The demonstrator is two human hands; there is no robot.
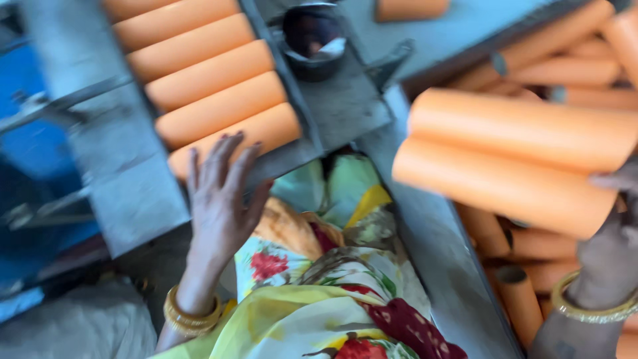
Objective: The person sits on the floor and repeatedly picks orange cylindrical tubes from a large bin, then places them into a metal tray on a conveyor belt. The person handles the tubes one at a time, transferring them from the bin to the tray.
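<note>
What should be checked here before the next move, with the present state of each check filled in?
1. Right hand has a grip on the two orange tubes lifted above the bin: ok, fingers wrap their near ends.
2. Left hand is in contact with the tray's row: ok, fingertips rest on the lowest tube in the tilted metal tray.
3. Tubes in the tray lie side by side, parallel: ok.
4. Room for more tubes at the tray's lower end: cannot tell, the hand covers that edge.
5. Supply at hand: ok, loose tubes fill the bin at right.
6. Held tubes undamaged: cannot tell, motion blur.
</note>
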